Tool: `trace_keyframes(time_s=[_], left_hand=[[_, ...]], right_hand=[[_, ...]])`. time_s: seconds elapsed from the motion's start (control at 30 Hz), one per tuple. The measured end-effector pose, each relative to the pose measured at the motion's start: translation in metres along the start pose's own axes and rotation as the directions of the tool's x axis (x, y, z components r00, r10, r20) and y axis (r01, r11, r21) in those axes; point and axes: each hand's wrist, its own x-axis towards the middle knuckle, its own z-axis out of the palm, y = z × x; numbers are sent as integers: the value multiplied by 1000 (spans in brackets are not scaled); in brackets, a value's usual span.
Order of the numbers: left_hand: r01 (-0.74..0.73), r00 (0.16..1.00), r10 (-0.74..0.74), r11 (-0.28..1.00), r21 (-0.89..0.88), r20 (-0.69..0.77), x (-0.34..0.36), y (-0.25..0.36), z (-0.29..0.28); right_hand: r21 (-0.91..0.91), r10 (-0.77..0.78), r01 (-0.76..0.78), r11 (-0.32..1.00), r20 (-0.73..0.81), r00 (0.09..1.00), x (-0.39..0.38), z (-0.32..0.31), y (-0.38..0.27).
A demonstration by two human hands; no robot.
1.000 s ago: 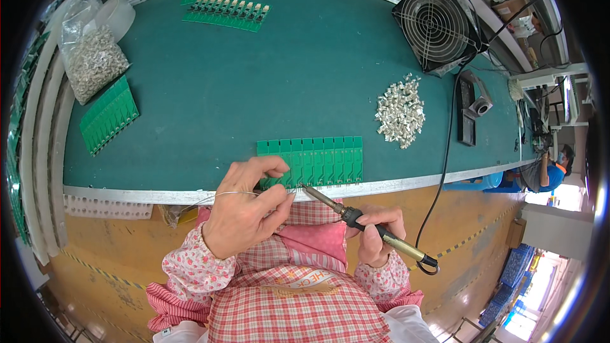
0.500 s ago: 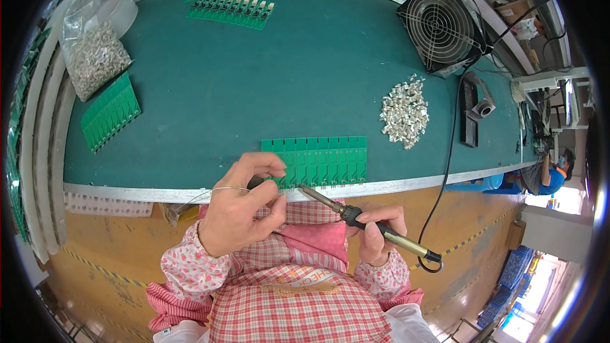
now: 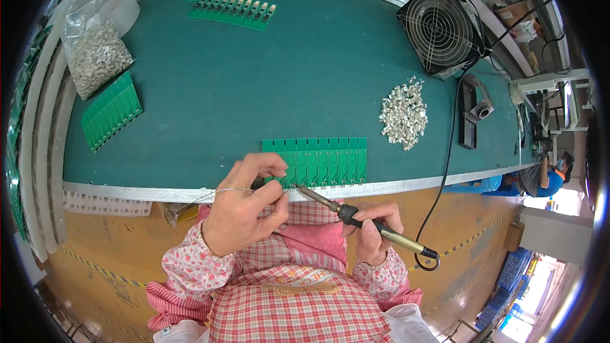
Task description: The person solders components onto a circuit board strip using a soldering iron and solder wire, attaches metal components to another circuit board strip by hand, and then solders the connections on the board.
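Note:
A green circuit board panel (image 3: 324, 160) lies at the front edge of the bench, split into several narrow strips. My right hand (image 3: 376, 232) is closed around a soldering iron (image 3: 391, 235), whose tip points left to the panel's lower edge near its left end. My left hand (image 3: 244, 203) is closed on a thin solder wire (image 3: 206, 195), which trails off to the left. Its fingertips are at the panel's left end, close to the iron's tip. What exactly the tip touches is too small to tell.
Small silvery parts (image 3: 404, 114) lie heaped on the right, near a black fan (image 3: 438, 27) and an iron stand (image 3: 475, 109). A bag of parts (image 3: 98, 57) and another board panel (image 3: 112, 112) are at left. Populated boards (image 3: 234, 11) lie far back. The iron's cord (image 3: 450, 152) crosses the bench.
The iron's tip has shifted slightly left along the panel's lower edge, my right hand moving with it. My left hand keeps the solder wire in nearly the same place.

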Motion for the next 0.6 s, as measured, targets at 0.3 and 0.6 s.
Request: trace_keyframes(time_s=[0.3, 0.6], left_hand=[[-113, 994, 113, 975, 191, 8, -1, 2, -9], [-35, 999, 36, 995, 90, -14, -6, -5, -17]], right_hand=[[-161, -13, 24, 987, 68, 998, 3, 3, -7], [44, -29, 33, 998, -107, 994, -4, 4, -3]])
